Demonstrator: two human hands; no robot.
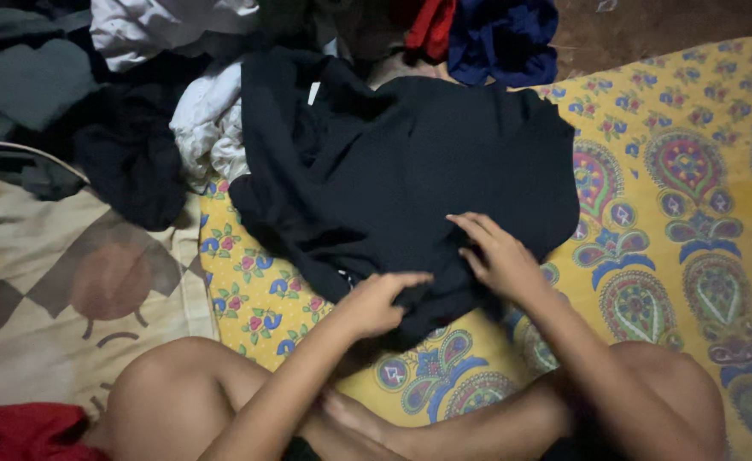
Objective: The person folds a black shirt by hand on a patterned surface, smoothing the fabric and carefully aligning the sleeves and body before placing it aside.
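Note:
A black garment [410, 162] lies spread and partly bunched on a yellow patterned sheet [675, 171] in front of me. My left hand [380, 299] pinches the garment's near edge, fingers closed on the fabric. My right hand [500, 252] rests on the garment's near right part with fingers spread, pressing the cloth and curling at its edge. My crossed bare legs [179, 393] frame the bottom of the view.
A heap of clothes lies beyond: white pieces [209, 119], dark grey and black ones [68, 111], a blue one [504, 38] and a red one [431, 26]. A beige patterned cloth [60, 290] covers the left. Red fabric [21, 431] sits at bottom left.

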